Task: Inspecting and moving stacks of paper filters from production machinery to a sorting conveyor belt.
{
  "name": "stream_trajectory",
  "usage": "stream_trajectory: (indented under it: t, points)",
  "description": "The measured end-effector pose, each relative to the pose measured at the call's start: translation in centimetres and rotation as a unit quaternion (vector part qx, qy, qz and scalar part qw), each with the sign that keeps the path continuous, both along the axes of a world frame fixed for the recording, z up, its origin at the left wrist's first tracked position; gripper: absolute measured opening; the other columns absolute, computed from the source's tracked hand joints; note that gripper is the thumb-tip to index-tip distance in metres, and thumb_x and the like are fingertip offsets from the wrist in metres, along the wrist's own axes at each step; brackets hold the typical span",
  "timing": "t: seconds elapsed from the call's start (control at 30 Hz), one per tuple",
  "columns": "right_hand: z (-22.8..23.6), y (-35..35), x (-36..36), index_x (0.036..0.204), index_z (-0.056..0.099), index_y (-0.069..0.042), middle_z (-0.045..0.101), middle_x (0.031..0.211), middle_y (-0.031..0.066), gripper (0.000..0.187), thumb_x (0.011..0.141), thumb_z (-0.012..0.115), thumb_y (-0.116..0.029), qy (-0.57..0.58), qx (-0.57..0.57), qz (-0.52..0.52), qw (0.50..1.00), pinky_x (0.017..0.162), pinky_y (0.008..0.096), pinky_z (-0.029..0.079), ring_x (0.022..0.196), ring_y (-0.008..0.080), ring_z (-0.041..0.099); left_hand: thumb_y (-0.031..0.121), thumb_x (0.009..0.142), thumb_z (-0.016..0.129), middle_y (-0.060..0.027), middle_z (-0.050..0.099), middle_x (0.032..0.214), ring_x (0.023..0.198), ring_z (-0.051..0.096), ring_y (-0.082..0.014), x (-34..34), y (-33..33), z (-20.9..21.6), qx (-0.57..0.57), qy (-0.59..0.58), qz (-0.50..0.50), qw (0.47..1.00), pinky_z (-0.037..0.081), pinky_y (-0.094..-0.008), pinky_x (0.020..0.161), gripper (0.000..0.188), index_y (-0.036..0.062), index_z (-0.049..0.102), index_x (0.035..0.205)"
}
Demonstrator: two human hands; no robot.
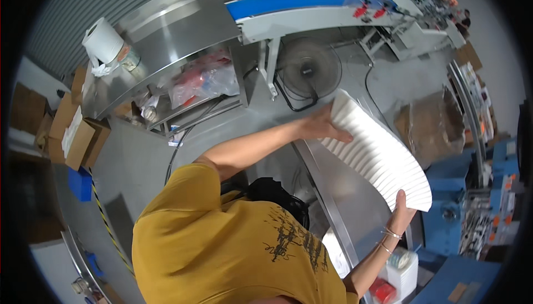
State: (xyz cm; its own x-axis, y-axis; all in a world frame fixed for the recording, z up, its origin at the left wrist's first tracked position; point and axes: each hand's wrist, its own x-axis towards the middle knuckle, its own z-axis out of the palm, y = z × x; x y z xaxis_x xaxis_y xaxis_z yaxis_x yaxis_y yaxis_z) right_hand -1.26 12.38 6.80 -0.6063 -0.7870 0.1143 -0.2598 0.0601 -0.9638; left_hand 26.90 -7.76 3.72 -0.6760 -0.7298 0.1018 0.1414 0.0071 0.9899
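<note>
A long, bowed stack of thin white pieces, ribbed across its face, spans the space between my two hands; what kind of pieces they are I cannot tell. At its far left end, my left hand grips it with the thumb lying over the ribbed face. The near right end is held in my right hand, thumb on top and the other fingers hidden behind. Below the stack lies a stainless steel worktable, partly covered from sight by it.
A steel bench at the far left carries a white paper roll. Beyond my hands stand a floor fan and a conveyor with a blue belt. A large cardboard box and blue machinery are on the right.
</note>
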Motion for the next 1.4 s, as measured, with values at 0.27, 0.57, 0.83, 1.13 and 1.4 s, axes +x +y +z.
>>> stream_trajectory:
  t: [0.27,0.57,0.83,1.13,1.4]
  points:
    - [1.3,-22.1,16.3,0.126,0.049,0.008,0.057,0.121,0.0132,0.058,0.078,0.074,-0.014,0.011,-0.011,0.171,0.985,0.096,0.0329,0.041,0.108,0.0217,0.054,0.020,0.071,0.081,-0.0108,0.053,0.127,0.119,0.050,-0.0215,21.4,-9.2,2.1,0.019,0.001,0.195,0.981,0.040,-0.0341,0.101,0.073,0.0012,0.044,0.132]
    - [-3.8,-44.2,41.7,0.116,0.057,0.002,0.064,0.105,0.0094,0.044,0.078,0.075,-0.012,-0.173,0.051,0.482,0.858,0.080,0.0289,0.050,0.091,0.0169,0.061,0.034,0.078,0.074,-0.0166,0.049,0.135,0.125,0.046,-0.0283,46.7,-14.5,-0.3,0.223,-0.098,0.375,0.894,0.035,-0.0363,0.105,0.079,-0.0021,0.039,0.138]
    - [-9.2,-64.6,56.1,0.123,0.059,-0.004,0.064,0.116,0.0100,0.059,0.083,0.066,-0.048,0.091,0.248,0.675,0.689,0.093,0.0299,0.043,0.106,0.0193,0.058,0.071,0.084,0.046,-0.0172,0.045,0.141,0.130,0.043,-0.0264,55.0,-14.0,0.5,0.308,-0.307,0.315,0.843,0.034,-0.0352,0.108,0.088,0.0060,0.039,0.142]
    - [-4.0,-71.7,74.8,0.134,0.048,-0.001,0.059,0.123,0.0213,0.086,0.079,0.058,-0.066,0.416,0.006,0.754,0.509,0.098,0.0358,0.042,0.118,0.0322,0.054,0.077,0.084,0.038,-0.0138,0.062,0.096,0.085,0.058,-0.0178,44.0,-12.4,-0.7,0.477,-0.152,0.432,0.750,0.053,-0.0314,0.075,0.088,0.0002,0.055,0.122]
    - [-4.0,-60.6,81.3,0.139,0.041,-0.004,0.060,0.119,0.0235,0.093,0.079,0.049,-0.074,0.448,-0.206,0.820,0.290,0.096,0.0403,0.044,0.113,0.0372,0.057,0.028,0.091,0.064,-0.0004,0.063,0.106,0.102,0.056,-0.0140,26.3,-19.4,-3.2,0.392,0.492,0.495,0.599,0.041,-0.0316,0.092,0.029,0.0096,0.059,0.113]
